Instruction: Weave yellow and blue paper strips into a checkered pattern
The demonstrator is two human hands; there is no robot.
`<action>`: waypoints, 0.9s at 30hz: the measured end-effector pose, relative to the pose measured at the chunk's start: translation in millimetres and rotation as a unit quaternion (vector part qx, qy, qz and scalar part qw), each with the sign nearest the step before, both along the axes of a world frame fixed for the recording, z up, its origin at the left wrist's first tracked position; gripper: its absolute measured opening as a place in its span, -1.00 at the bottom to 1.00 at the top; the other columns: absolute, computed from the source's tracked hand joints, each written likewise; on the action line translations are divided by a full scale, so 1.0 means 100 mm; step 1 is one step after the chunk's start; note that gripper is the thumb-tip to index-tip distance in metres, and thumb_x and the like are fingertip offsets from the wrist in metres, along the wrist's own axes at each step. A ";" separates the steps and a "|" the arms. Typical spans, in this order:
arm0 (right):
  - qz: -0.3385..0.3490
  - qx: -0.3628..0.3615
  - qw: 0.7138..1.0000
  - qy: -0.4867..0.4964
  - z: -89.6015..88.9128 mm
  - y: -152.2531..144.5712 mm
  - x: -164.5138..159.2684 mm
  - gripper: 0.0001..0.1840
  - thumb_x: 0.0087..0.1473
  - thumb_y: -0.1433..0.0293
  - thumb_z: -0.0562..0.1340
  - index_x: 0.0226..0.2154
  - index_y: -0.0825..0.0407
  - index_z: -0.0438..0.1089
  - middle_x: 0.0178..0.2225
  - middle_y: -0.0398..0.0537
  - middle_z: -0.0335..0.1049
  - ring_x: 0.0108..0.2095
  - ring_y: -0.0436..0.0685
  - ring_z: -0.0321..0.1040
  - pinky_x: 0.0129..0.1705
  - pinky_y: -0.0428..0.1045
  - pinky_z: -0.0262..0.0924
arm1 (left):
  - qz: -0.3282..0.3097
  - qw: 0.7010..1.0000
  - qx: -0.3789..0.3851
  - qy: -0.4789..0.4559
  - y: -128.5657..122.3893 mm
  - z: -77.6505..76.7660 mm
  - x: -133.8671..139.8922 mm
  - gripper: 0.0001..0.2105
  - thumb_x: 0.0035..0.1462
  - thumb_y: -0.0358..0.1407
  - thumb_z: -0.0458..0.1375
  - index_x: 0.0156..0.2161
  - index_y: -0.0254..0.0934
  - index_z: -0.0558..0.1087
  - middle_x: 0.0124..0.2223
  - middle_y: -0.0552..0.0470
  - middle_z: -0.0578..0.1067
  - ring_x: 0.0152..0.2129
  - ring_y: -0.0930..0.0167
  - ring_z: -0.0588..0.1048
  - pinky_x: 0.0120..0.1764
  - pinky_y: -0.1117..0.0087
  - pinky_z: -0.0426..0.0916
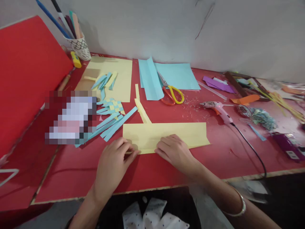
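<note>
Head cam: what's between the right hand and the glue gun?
In the head view, the right part of the yellow paper, then a stretch of red tabletop, lies between the right hand and the glue gun.

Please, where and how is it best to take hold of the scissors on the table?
Best taken by the yellow and red handle loops, probably with the right hand coming from the near right side. The scissors lie flat, with their loops toward the person and their blades pointing away, over the light-blue paper.
</note>
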State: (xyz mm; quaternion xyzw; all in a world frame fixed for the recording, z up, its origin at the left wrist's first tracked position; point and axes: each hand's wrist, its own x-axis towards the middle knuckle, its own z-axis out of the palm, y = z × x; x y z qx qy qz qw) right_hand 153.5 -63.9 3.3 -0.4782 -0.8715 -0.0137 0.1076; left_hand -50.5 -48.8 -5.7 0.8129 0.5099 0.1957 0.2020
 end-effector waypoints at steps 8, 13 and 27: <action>-0.005 0.006 0.999 0.031 -0.01 0.00 0.00 -0.63 0.17 0.38 -0.03 -0.60 0.07 0.25 -0.59 -0.19 0.28 -0.56 -0.05 0.15 -0.37 -0.09 -0.09 | 0.024 0.997 0.050 0.051 0.00 -0.02 -0.19 -0.70 0.15 -0.14 -0.07 -0.53 -0.24 0.28 -0.48 0.07 0.36 -0.45 0.35 0.38 -0.35 0.31 0.16; -0.003 0.010 0.999 0.032 -0.02 0.00 0.00 -0.62 0.18 0.37 -0.04 -0.60 0.07 0.25 -0.60 -0.18 0.27 -0.56 -0.05 0.13 -0.37 -0.09 -0.09 | 0.039 0.997 0.048 0.046 -0.01 -0.05 -0.23 -0.65 0.16 -0.08 -0.12 -0.52 -0.23 0.28 -0.46 0.06 0.39 -0.43 0.35 0.39 -0.33 0.31 0.17; -0.018 -0.005 1.000 -0.003 -0.04 0.00 -0.03 -0.74 0.10 0.40 0.07 -0.57 0.06 0.27 -0.56 -0.18 0.31 -0.53 -0.03 0.17 -0.37 -0.07 -0.12 | 0.011 0.989 0.133 0.068 -0.02 -0.11 -0.27 -0.77 0.20 -0.29 -0.15 -0.29 -0.23 0.35 -0.35 -0.01 0.43 -0.38 0.33 0.40 -0.35 0.34 0.24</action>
